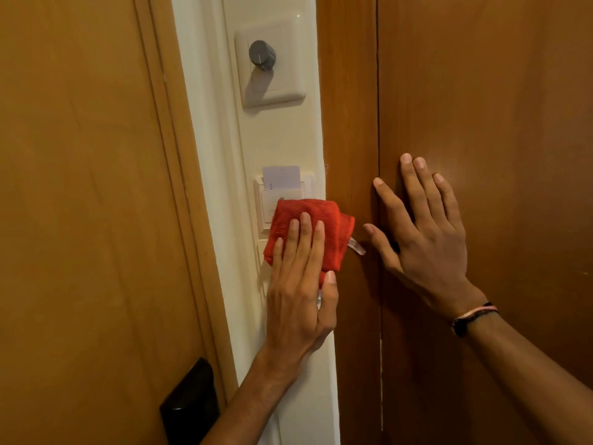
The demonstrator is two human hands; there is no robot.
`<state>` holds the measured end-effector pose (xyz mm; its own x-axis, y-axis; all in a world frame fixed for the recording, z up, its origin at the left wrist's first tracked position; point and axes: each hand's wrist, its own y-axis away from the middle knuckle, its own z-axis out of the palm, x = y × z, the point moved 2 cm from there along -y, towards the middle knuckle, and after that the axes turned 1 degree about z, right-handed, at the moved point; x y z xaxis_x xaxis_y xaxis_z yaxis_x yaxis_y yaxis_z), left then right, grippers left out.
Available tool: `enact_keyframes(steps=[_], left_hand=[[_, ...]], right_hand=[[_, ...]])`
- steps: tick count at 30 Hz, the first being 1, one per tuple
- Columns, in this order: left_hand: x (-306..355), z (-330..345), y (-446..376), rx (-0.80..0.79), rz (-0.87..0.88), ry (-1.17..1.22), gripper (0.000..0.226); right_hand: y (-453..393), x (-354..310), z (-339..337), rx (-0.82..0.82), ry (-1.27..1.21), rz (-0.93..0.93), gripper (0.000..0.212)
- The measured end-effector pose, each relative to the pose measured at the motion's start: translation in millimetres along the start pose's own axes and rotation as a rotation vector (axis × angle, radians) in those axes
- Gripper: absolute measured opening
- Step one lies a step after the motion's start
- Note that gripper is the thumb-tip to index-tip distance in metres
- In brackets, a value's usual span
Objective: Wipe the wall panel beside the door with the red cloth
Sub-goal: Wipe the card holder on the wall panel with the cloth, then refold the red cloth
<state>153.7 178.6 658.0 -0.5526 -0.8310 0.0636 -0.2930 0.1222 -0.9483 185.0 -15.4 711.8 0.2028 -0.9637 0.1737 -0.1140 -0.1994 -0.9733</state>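
A narrow cream wall panel (282,139) runs top to bottom between the wooden door (80,187) on the left and brown wooden panelling (481,91) on the right. My left hand (301,284) presses a folded red cloth (333,229) flat against the panel, with the fingers spread over the cloth and the thumb on its lower edge. The cloth covers the lower part of a key-card holder (266,200) with a white card (281,177) in its slot. My right hand (426,232) lies flat on the brown panelling, fingers apart, holding nothing.
Higher on the cream panel is a white switch plate with a grey round knob (262,55). A black lock plate (189,403) sits on the door at the lower left. A white tag (356,246) hangs off the cloth's right edge.
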Motion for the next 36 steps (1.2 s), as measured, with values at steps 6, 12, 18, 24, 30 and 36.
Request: enact_keyframes(steps=[6,12,18,24,30,36], left_hand=[[2,-22,-6,0.19,-0.178,0.362,0.044],[-16,-43,-28,0.305,-0.553,0.538,0.047],[3,-47,-32,0.155,-0.427,0.473,0.035],[53,-19,-28,0.059,-0.325,0.559,0.028],[110,28,-7,-0.21,-0.367,1.051,0.024],[160,78,47,-0.406,-0.539,1.274,0.024]], right_hand=[[3,-37,-13,-0.181,-0.308,0.071,0.065],[-4,-60,-17,-0.278,-0.412,0.13,0.048],[6,-54,-31,-0.248,-0.551,0.263,0.041],[41,5,-65,-0.176,-0.58,0.398,0.037],[87,57,-102,-0.186,-0.691,0.509,0.006],[155,106,-132,-0.389,-0.672,0.692,0.023]])
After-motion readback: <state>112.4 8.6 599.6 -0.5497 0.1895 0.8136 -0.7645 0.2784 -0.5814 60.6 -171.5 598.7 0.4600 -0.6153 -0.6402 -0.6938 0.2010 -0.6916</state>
